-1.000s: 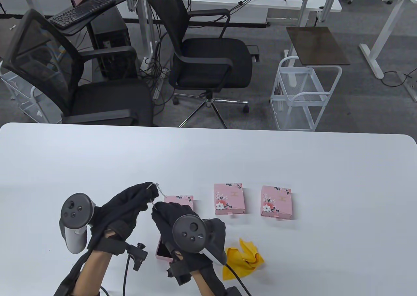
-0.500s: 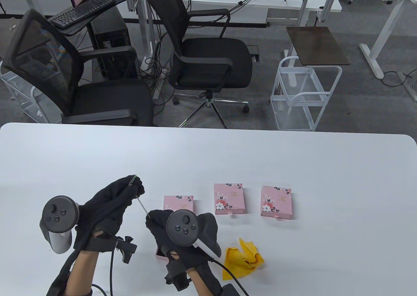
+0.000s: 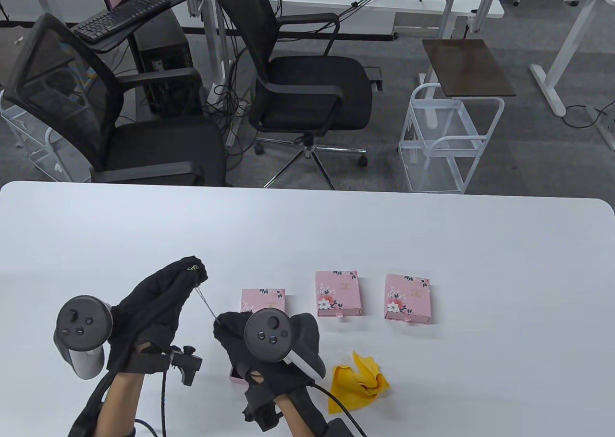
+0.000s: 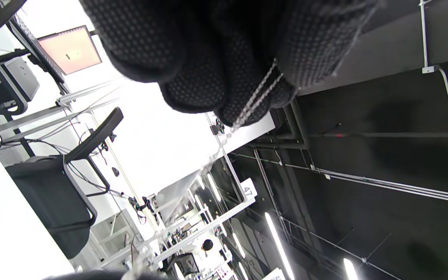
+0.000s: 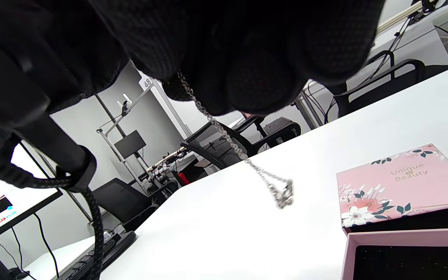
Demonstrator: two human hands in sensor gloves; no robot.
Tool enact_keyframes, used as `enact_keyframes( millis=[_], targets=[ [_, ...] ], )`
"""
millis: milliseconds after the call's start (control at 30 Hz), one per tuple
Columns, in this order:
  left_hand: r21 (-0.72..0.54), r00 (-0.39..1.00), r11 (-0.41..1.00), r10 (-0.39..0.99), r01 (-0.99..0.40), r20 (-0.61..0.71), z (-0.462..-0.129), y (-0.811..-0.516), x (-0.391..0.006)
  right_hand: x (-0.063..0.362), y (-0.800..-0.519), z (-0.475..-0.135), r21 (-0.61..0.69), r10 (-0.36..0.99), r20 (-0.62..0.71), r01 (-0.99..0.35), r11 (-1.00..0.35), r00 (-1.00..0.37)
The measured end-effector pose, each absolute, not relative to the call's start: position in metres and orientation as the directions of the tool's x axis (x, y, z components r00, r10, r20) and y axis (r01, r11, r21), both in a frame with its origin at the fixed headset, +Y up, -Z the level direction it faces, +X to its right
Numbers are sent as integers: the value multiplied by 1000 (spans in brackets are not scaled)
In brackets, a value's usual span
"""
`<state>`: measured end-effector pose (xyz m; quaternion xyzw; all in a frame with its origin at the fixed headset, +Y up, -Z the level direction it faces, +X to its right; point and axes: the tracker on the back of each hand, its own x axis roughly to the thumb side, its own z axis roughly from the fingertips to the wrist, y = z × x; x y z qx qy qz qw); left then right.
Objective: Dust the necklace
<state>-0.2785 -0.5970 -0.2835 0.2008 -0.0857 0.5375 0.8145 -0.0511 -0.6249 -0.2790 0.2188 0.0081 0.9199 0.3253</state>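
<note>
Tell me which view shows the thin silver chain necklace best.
Right wrist view: the thin silver chain necklace hangs from the right hand, pendant visible. Left wrist view shows blurred strands; table view only a taut line to the left hand.

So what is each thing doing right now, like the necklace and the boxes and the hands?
necklace: stretched in the air between both hands
left hand: pinching one end of the chain
right hand: pinching the other end
nearest pink box: slid open, its tray pulled out
middle pink box: closed, lying flat
right pink box: closed, lying flat
yellow cloth: crumpled on the table, untouched
</note>
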Motion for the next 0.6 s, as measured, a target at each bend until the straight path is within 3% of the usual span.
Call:
enact_keyframes(
  millis=[100, 233, 600],
  targets=[
    [271, 356, 269, 864, -924, 356, -284, -599, -283, -51, -627, -280, 163, 592, 391, -580, -798, -705],
    [272, 364, 280, 866, -921, 341, -284, -599, -286, -51, -628, -281, 169, 600, 387, -586, -793, -700],
    [187, 304, 248, 867, -951, 395, -280, -595, -276, -51, -635, -286, 257, 612, 355, -556, -791, -707]
  ],
)
